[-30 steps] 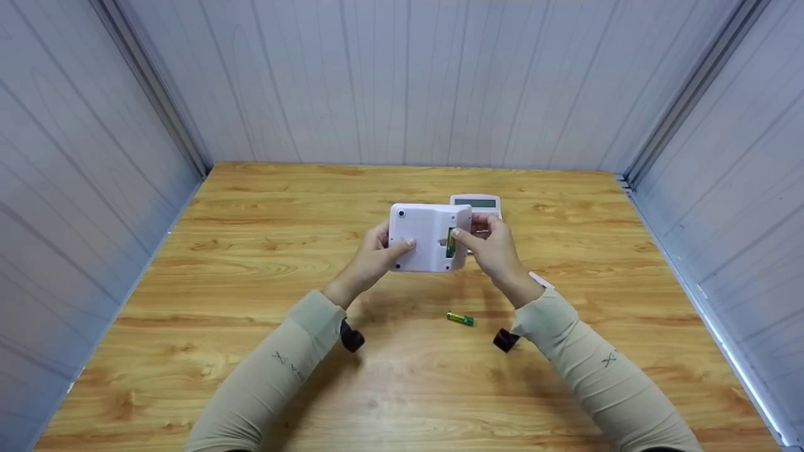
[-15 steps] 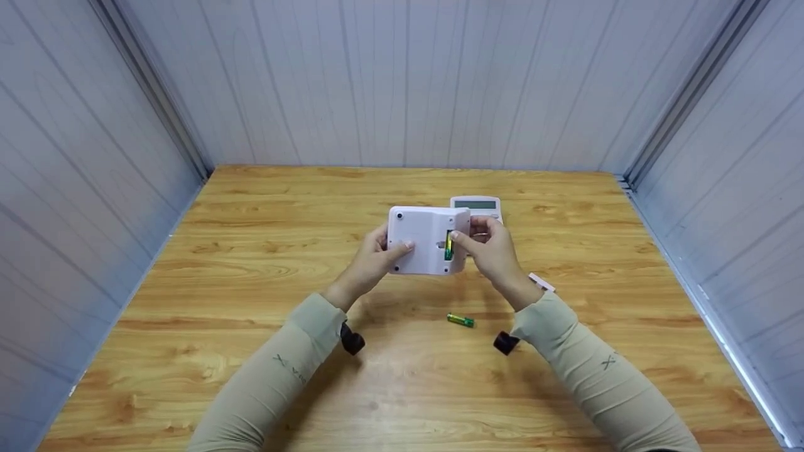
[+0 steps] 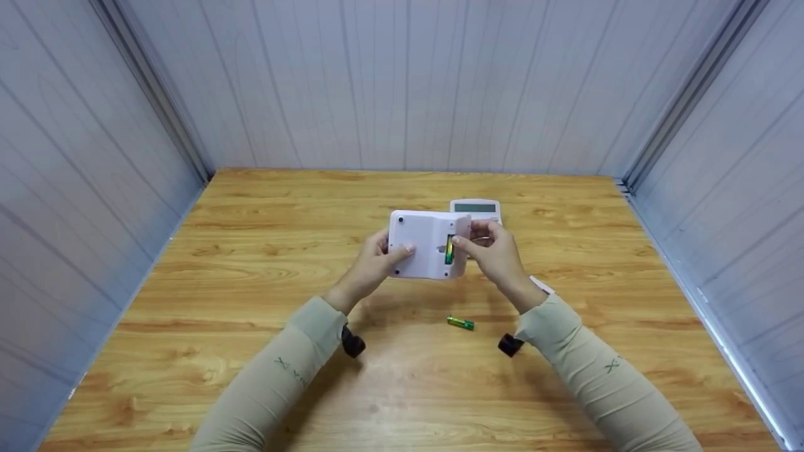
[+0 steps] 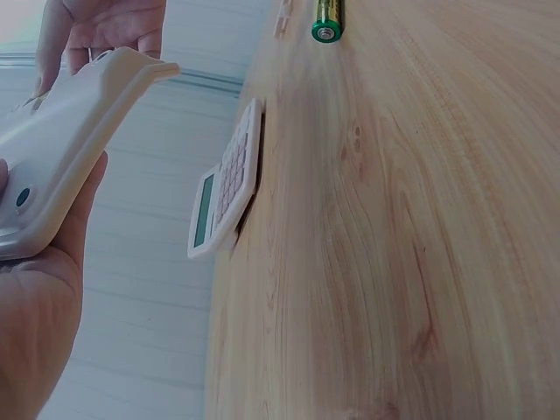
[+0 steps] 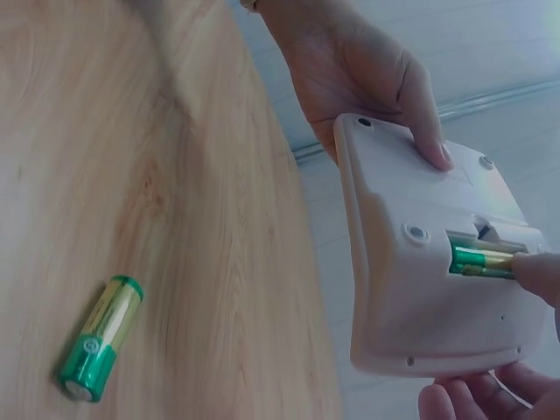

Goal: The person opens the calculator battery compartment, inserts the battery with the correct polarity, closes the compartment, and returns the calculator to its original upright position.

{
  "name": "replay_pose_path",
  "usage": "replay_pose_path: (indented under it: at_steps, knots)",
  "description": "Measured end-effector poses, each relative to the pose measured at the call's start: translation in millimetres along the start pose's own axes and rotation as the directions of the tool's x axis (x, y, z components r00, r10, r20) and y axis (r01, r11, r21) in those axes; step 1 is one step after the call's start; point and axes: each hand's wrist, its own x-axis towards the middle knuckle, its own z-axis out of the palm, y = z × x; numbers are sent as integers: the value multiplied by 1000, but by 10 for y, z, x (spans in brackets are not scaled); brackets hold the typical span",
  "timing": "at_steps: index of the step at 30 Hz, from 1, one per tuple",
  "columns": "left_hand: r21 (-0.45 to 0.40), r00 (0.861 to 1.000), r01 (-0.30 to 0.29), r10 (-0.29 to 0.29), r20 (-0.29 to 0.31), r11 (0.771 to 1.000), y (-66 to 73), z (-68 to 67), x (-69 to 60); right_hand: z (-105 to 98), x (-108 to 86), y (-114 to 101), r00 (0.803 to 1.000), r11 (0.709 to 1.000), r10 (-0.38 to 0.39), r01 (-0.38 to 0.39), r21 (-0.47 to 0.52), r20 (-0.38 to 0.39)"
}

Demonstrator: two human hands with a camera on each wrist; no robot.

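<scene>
Left hand (image 3: 367, 267) and right hand (image 3: 496, 254) grasp one calculator (image 3: 418, 242) between them, held up over the table (image 3: 188, 301) with its back toward the person. The left takes the end away from the slot (image 5: 461, 240), thumb on the back, fingers beneath; the right grips the slot end, fingers behind it and thumb on a battery (image 5: 472, 258) lying in the slot. Whether that battery is fully seated cannot be told, since the thumb covers one end.

That thumb looks like the weak point. Uneven pressure could tip the battery up, and tilting the calculator with the thumb lifted could let it drop out. Pushing hard against a slack left hold might twist the calculator loose.

Nearer the person, a second battery (image 3: 460, 323) lies on the table; being round, it could roll if nudged. By the right wrist lies a white strip (image 3: 542, 285), perhaps the slot's cover, easily knocked by the right sleeve (image 3: 603, 370). Farther back, a second calculator (image 3: 475, 208) lies face up, partly hidden behind the right hand.
</scene>
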Motion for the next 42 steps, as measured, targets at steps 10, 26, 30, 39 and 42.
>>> replay_pose_path:
  at_steps: [10, 26, 30, 39, 42]
  knots:
    - [-4, 1000, 5, -6, -22, 1000, 20, -20, -5, -143, 14, 17, 998, 992, -50, 47, -113, -27]
    - [0, 1000, -8, 8, -9, 1000, 21, -44, -14, -315, 13, 72, 998, 987, -22, 13, -161, -54]
    - [-4, 1000, -6, 6, -15, 1000, 34, -47, -13, -381, 19, 79, 997, 985, -34, 22, -169, -66]
    - [-3, 1000, -2, 2, -18, 1000, 32, -47, 0, -541, 30, 166, 995, 980, -61, 45, -194, -74]
    - [-12, 1000, -9, 9, -14, 1000, 23, -50, 6, -620, 32, 205, 995, 977, -56, 39, -212, -78]
